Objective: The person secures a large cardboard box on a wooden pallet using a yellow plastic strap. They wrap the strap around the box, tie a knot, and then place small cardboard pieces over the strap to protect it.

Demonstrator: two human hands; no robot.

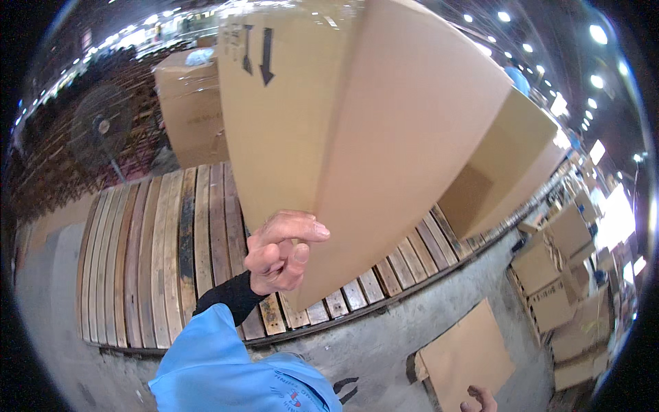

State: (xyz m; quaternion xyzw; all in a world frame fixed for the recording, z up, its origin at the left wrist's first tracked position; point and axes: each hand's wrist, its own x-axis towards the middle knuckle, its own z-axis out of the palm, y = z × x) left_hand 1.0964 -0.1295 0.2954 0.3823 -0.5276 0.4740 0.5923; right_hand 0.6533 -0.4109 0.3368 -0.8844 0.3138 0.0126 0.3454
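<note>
A tall cardboard box (405, 117) with dark printed arrows rises in front of me, standing on a wooden slatted platform (154, 254). My left hand (285, 253) is in front of the box's lower corner edge, its index finger stretched to the right and the other fingers loosely curled. Nothing shows between those fingers; whether they touch the cardboard I cannot tell. Low at the bottom edge my right hand (480, 399) is partly cut off, fingers bent and apart, holding nothing visible. Beyond it on the floor is a flat cardboard sheet (473, 353).
Another cardboard box (504, 168) stands farther right along the platform. Behind at left are a wrapped carton (192, 110) and a large fan (103, 126). Several cartons (559, 295) are piled on the right. Grey concrete floor (391, 336) borders the platform's near edge.
</note>
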